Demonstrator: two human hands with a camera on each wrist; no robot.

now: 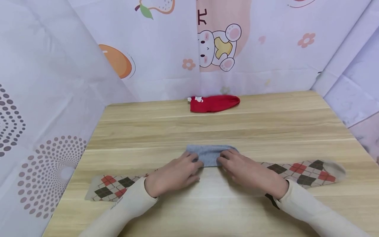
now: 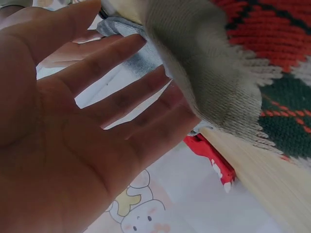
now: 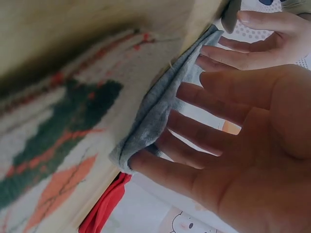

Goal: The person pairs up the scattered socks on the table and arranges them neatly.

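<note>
A grey-blue folded sock (image 1: pixel 209 156) lies flat on the table between the two hands. My left hand (image 1: pixel 177 174) rests its fingertips on the sock's left part. On its right part, the fingers of my right hand (image 1: pixel 247 169) touch the cloth. Both wrist views show relaxed, extended fingers, with the left thumb (image 2: pixel 63 29) and right thumb (image 3: pixel 238 87) held apart from the fabric. An argyle sock (image 1: pixel 109 187) stretches out under the left forearm. Its counterpart, another argyle sock (image 1: pixel 299 171), extends to the right past the right wrist; each is partly hidden by an arm.
Near the back edge of the wooden table (image 1: pixel 148 128) lies a folded red sock (image 1: pixel 214 103) with a small white figure on it. Behind the table hangs a printed curtain (image 1: pixel 165 65), and more patterned cloth (image 1: pixel 47 131) covers the left side.
</note>
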